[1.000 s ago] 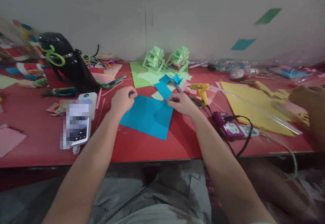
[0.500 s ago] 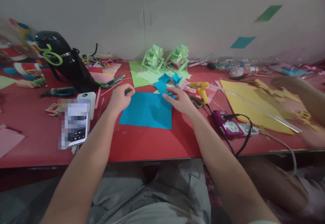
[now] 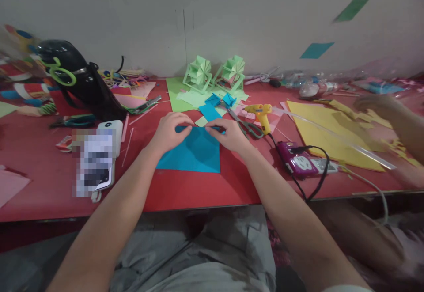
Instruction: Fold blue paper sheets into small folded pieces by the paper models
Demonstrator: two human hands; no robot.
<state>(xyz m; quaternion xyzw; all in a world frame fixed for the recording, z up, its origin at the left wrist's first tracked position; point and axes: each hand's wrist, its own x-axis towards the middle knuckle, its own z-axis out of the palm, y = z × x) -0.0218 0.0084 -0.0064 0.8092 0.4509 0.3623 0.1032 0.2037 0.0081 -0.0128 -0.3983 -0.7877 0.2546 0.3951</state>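
A blue sheet of paper (image 3: 195,153) lies flat on the red table (image 3: 185,188) in front of me. My left hand (image 3: 170,130) rests on its far left part, fingers curled and pinching the far edge. My right hand (image 3: 227,133) pinches the same far edge from the right, its fingertips nearly meeting those of the left. A smaller blue strip (image 3: 209,112) and folded blue pieces (image 3: 221,100) lie just beyond my hands.
Green folded paper models (image 3: 215,73) stand at the back on green sheets. Scissors (image 3: 243,124), a yellow glue gun (image 3: 261,114), a purple power strip (image 3: 298,164) and yellow paper (image 3: 331,135) lie to the right. Another person's hand (image 3: 374,104) works at far right. A phone (image 3: 94,161) and black bag (image 3: 82,82) sit left.
The blue sheet turned from a diamond angle to lie square with the table edge. Both my hands moved inward along its far edge until their fingertips almost meet.
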